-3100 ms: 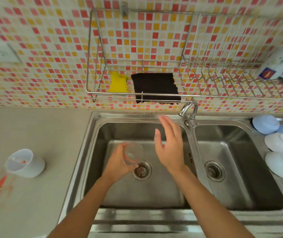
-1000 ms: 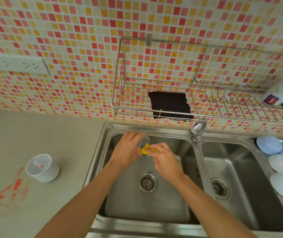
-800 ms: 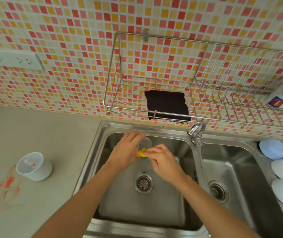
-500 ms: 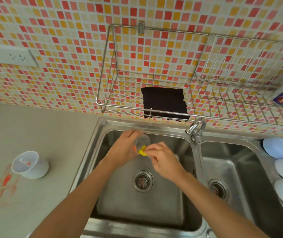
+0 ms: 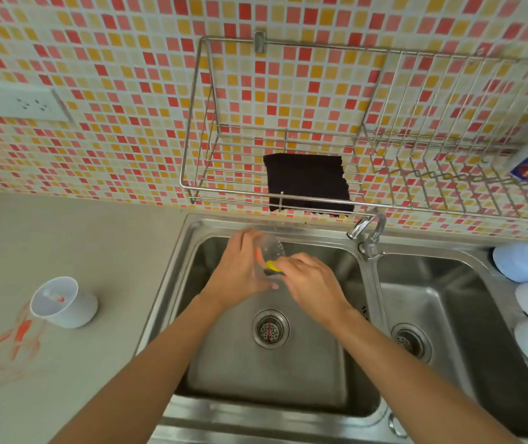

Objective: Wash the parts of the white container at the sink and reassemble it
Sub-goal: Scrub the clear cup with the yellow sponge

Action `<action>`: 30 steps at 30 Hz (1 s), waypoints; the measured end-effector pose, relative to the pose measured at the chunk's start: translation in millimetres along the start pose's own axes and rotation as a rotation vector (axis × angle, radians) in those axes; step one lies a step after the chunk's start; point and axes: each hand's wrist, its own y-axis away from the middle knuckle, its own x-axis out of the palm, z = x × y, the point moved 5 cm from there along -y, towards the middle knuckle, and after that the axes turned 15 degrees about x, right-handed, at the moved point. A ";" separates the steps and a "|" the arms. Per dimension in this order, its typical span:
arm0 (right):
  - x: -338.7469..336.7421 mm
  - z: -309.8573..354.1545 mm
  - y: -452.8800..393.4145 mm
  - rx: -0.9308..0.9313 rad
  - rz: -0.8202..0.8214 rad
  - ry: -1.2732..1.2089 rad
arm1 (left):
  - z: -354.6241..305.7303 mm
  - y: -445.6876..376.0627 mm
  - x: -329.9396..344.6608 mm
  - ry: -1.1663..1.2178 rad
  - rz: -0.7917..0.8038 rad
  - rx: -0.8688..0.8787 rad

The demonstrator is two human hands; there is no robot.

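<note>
Over the left basin of the steel sink (image 5: 172, 283), my left hand (image 5: 240, 270) grips a small clear plastic part (image 5: 272, 249) of the container. My right hand (image 5: 312, 283) pinches a yellow sponge (image 5: 270, 265) and presses it against that part. Most of the sponge is hidden by my fingers. The white container body (image 5: 63, 302), a cup with an orange mark inside, stands on the grey counter (image 5: 79, 238) to the left of the sink. An orange stain (image 5: 6, 344) marks the counter beside it.
The tap (image 5: 368, 224) stands between the two basins, and I see no water running. A wire rack (image 5: 320, 129) on the tiled wall holds a black cloth (image 5: 307, 181). Several pale blue and white bowls (image 5: 525, 283) lie at the right edge.
The yellow sponge has left the wire rack and is now in my right hand, rubbing the clear part. Both hands have risen toward the back of the left basin.
</note>
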 end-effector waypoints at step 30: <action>-9.8 15.6 7.2 0.260 0.272 -0.465 | -16.2 0.9 -33.7 -0.139 0.157 0.168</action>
